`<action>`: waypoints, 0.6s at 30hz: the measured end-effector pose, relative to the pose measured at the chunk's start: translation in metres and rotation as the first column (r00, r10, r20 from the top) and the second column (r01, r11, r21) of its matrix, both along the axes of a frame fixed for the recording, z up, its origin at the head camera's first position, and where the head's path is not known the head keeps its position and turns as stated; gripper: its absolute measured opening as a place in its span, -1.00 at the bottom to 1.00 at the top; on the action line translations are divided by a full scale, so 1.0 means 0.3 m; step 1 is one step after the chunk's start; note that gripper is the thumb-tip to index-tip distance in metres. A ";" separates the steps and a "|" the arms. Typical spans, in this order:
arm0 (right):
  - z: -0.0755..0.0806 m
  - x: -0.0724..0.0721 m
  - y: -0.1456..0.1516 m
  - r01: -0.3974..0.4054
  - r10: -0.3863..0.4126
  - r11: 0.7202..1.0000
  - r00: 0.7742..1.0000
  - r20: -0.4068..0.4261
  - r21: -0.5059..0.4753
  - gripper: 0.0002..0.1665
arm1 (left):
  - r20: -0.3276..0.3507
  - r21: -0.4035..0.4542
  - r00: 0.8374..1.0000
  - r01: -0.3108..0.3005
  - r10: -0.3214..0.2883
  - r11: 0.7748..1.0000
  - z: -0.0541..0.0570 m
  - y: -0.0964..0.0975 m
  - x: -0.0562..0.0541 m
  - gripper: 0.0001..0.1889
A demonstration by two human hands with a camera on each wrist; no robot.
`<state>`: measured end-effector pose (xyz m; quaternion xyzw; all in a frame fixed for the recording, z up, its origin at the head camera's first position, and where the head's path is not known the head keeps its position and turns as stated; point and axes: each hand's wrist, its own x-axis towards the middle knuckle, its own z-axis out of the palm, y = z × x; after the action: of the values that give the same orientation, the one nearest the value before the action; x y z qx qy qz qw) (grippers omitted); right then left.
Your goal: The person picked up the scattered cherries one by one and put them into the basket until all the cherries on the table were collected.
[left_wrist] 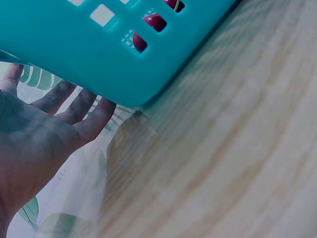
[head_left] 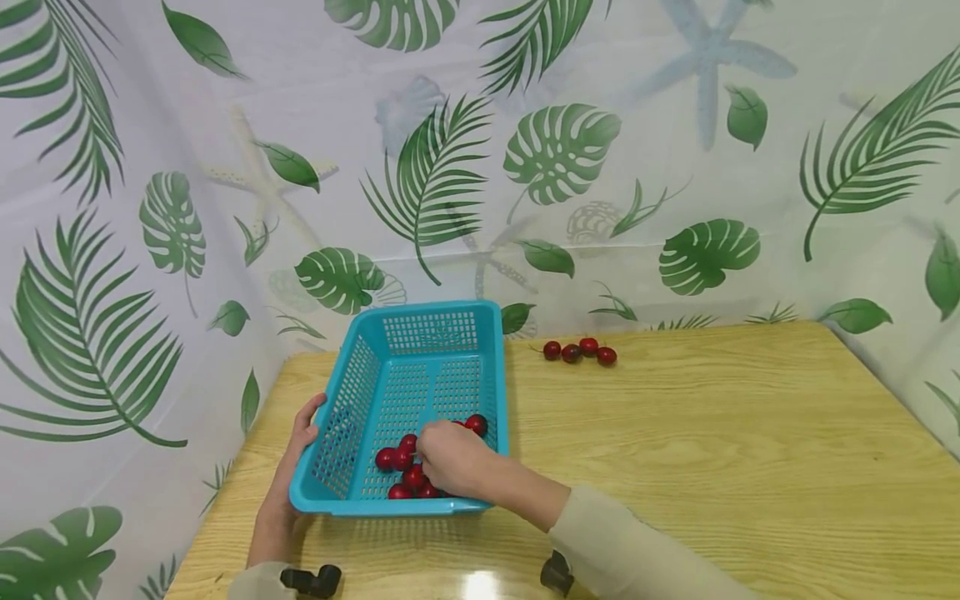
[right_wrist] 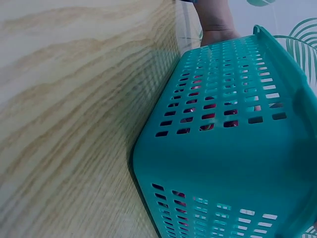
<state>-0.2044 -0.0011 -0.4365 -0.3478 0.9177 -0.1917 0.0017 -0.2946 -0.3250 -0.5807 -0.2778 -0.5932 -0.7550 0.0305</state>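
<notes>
A blue plastic basket (head_left: 495,358) with slotted walls stands on the table. Several red cherries (head_left: 386,459) lie in its near end; bits of red cherries (right_wrist: 208,116) show through the slots in the right wrist view. My right hand (head_left: 456,460) reaches over the near right rim, down among them. Its fingers are bent downward and their tips are hidden, so whether a cherry is between them is unclear. Against the outside of the left wall rests my left hand (head_left: 303,425). In the left wrist view the left hand (left_wrist: 44,129) has spread fingers touching the basket (left_wrist: 74,59) from outside.
On the wood-grain table (head_left: 675,433), several more cherries (head_left: 572,353) with stems lie near the back edge, right of the basket. A leaf-printed cloth (head_left: 465,175) hangs behind and along the sides. Black wrist mounts (head_left: 311,581) sit at both sleeves.
</notes>
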 end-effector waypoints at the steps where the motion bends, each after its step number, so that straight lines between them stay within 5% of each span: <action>1: 0.001 0.000 0.000 -0.009 0.009 1.000 1.000 0.004 0.008 -0.67 | 0.000 -0.005 1.000 -0.013 0.013 1.000 0.009 0.009 0.008 -0.36; 3: 0.002 0.001 0.000 -0.030 0.030 0.999 0.999 0.014 0.018 -0.67 | 0.023 -0.029 0.998 -0.050 0.050 0.998 0.040 0.029 0.035 -0.31; 5: 0.001 0.000 -0.001 -0.045 0.045 0.999 0.999 0.017 0.023 -0.63 | -0.033 0.042 0.999 0.020 -0.018 0.999 0.015 0.019 0.009 -0.32; 8: -0.005 -0.001 -0.002 -0.048 0.048 0.999 0.998 0.031 0.017 -0.50 | -0.048 0.053 0.998 0.039 -0.037 0.998 0.027 0.027 0.020 -0.33; 10: -0.007 0.000 -0.003 -0.047 0.046 0.999 0.999 0.028 0.019 -0.46 | -0.052 0.031 0.998 0.021 -0.020 0.999 0.064 0.048 0.048 -0.42; 14: -0.009 0.001 -0.001 -0.052 0.052 0.998 0.998 0.021 0.022 -0.48 | 0.012 -0.073 0.997 -0.080 0.081 0.994 0.194 0.122 0.150 -0.54; 18: -0.006 0.005 0.003 -0.060 0.060 0.998 0.998 0.010 0.023 -0.53 | 0.029 -0.084 0.995 -0.089 0.092 0.992 0.249 0.158 0.187 -0.42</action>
<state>-0.2030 -0.0003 -0.4383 -0.3744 0.9090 -0.1823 0.0161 -0.2385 -0.2776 -0.5061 -0.2393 -0.6363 -0.7321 0.0435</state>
